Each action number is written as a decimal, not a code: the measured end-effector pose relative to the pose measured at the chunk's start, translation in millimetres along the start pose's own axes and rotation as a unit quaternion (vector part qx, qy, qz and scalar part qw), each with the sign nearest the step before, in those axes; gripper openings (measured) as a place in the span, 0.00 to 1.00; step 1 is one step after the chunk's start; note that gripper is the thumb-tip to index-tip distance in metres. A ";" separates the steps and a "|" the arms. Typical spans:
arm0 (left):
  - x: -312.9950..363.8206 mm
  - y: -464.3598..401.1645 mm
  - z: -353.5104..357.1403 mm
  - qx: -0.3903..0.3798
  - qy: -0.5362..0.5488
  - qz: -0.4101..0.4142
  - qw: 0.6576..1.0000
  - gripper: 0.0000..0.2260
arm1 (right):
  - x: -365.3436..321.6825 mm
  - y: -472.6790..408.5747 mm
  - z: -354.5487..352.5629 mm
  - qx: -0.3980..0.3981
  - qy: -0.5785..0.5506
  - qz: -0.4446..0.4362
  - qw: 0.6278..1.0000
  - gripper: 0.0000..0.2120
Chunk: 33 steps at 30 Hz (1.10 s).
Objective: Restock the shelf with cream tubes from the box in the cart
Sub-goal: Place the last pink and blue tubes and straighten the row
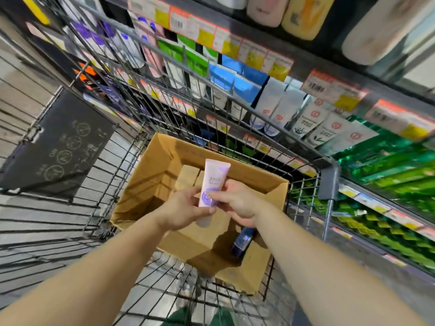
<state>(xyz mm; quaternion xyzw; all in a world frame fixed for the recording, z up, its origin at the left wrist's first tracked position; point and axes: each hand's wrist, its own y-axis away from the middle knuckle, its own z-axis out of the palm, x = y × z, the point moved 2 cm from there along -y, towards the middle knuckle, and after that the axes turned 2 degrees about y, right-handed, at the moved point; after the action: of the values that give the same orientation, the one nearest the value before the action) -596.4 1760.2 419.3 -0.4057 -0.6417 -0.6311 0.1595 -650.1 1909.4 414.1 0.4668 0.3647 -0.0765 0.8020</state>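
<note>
You hold one pale pink plastic cream tube (213,184) in both hands, left hand (182,211) and right hand (237,203) pinching its lower end above the open brown cardboard box (141,191) in the wire cart (303,196). Next, likely carry it to the shelf (294,64).

Both forearms extended forward, left hand (182,211) and right hand (237,203) meeting, fingers closed

No lettering here reads clearly. The script on the pink tube (213,182) is blurred. The price tags (277,62) are smeared.
</note>
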 end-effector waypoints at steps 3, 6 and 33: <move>-7.0 2.2 -9.2 0.035 -0.028 -0.020 0.999 0.15 | 14.2 -11.0 -13.3 0.112 0.091 0.060 0.988 0.17; -17.4 4.4 -18.5 0.087 0.031 -0.046 0.995 0.12 | 47.4 -9.4 -29.5 0.288 0.167 0.172 0.927 0.06; 6.2 31.2 -51.0 0.081 0.007 -0.002 0.997 0.10 | 70.9 19.3 7.0 0.169 -0.176 0.083 0.966 0.13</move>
<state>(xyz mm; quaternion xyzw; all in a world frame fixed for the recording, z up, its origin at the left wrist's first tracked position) -593.4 1710.3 452.8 -0.3860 -0.6901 -0.5803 0.1947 -586.3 1930.0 383.0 0.6032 0.1595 -0.1508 0.7668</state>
